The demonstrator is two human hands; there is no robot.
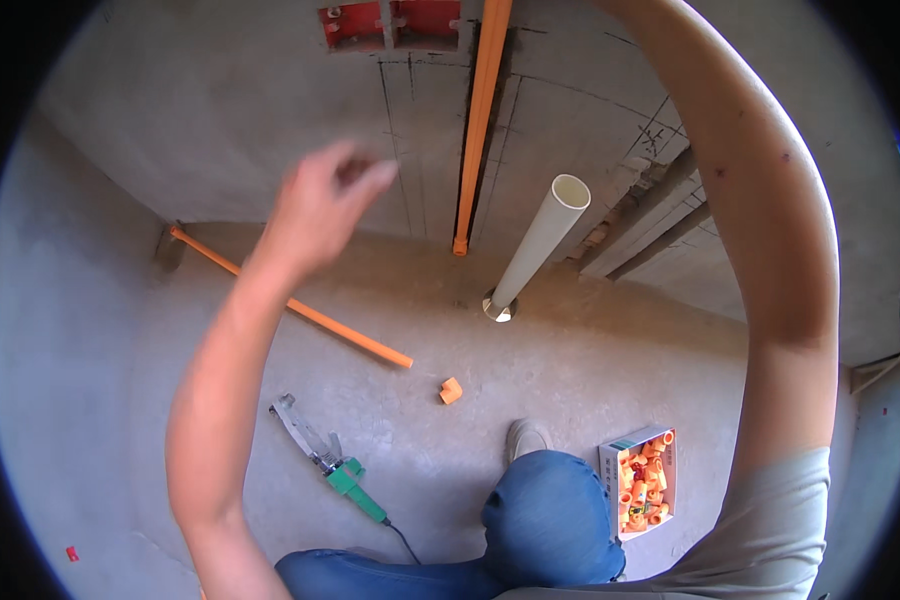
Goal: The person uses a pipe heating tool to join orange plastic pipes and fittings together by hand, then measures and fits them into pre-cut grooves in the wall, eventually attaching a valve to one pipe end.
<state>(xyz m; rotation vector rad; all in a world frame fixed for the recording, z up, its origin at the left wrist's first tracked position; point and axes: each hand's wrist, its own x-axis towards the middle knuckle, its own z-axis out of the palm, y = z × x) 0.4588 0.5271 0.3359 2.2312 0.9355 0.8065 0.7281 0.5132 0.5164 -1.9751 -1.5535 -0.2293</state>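
Note:
My left hand [325, 200] is raised in front of the grey wall, slightly blurred. Its fingers are loosely curled, thumb apart from them, and nothing shows in it. My right arm [770, 210] reaches up past the upper edge, so the right hand is out of sight. Between the two arms an orange pipe [482, 120] stands in a dark groove in the wall, with a fitting at its lower end. Another orange pipe [350, 338] lies on the floor, its far end near the left corner. An orange elbow fitting [451, 391] lies near its closer end.
A white pipe [540, 243] rises from a floor hole. A green-handled pipe welding tool [345, 478] with a cord lies on the left. By my bent knee [555, 520] stands a box [611, 490] of orange fittings. Red wall boxes [425, 24] sit high up.

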